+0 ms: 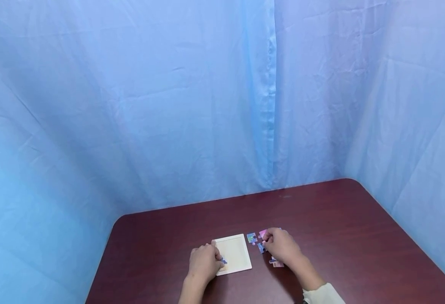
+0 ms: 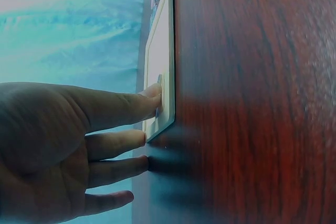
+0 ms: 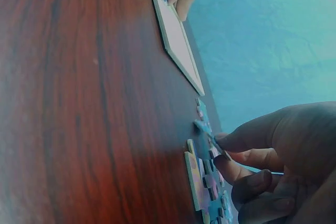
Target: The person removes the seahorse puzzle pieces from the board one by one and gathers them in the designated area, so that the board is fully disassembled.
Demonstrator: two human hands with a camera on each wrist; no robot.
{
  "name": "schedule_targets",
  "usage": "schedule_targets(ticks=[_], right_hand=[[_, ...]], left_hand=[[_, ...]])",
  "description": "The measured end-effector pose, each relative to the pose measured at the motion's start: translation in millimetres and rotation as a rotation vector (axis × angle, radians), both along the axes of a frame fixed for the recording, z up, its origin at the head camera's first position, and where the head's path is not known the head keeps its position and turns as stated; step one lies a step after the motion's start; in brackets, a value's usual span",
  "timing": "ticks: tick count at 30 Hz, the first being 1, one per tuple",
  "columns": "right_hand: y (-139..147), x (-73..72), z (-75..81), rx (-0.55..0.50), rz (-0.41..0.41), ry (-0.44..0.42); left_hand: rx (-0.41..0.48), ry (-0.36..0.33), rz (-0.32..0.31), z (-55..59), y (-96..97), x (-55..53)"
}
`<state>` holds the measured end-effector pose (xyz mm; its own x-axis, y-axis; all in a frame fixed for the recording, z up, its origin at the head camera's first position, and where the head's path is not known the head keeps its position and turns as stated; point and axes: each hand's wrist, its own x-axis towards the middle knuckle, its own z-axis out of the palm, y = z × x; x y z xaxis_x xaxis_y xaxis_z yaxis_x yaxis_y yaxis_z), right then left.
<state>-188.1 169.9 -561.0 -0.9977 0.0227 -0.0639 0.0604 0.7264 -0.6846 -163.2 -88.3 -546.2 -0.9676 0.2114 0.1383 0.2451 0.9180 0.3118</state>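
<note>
A shallow pale puzzle tray (image 1: 236,252) with a raised rim lies on the table. My left hand (image 1: 203,264) is at its near-left corner, where thumb and index finger pinch a small blue jigsaw piece (image 1: 224,261) low against the tray floor. In the left wrist view the other fingers (image 2: 118,173) extend past the tray's edge. To the right of the tray my right hand (image 1: 283,245) pinches a jigsaw piece (image 3: 206,130) between thumb and fingertips, tilted just above the loose pieces. The hand partly hides that group from the head view.
Several loose jigsaw pieces in blue and pink lie right of the tray, among them a blue-green piece (image 1: 251,238) and a pinkish one (image 1: 277,264). Some overlap. The dark red wooden table (image 1: 321,211) has rounded far corners; blue curtains (image 1: 207,105) hang around it.
</note>
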Motion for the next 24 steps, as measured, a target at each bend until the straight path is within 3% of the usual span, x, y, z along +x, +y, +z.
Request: schedule_targets(ticks=[9,24], right_hand=[[0.4,-2.0,1.3,0.005,-0.02,-0.024],[-6.0,1.1,-0.8,-0.11,0.005,0.021]], left_hand=[[0.005,-0.013,0.007,-0.1,0.8,-2.3],[0.017,-0.019,0.002,-0.6,0.8,-0.6]])
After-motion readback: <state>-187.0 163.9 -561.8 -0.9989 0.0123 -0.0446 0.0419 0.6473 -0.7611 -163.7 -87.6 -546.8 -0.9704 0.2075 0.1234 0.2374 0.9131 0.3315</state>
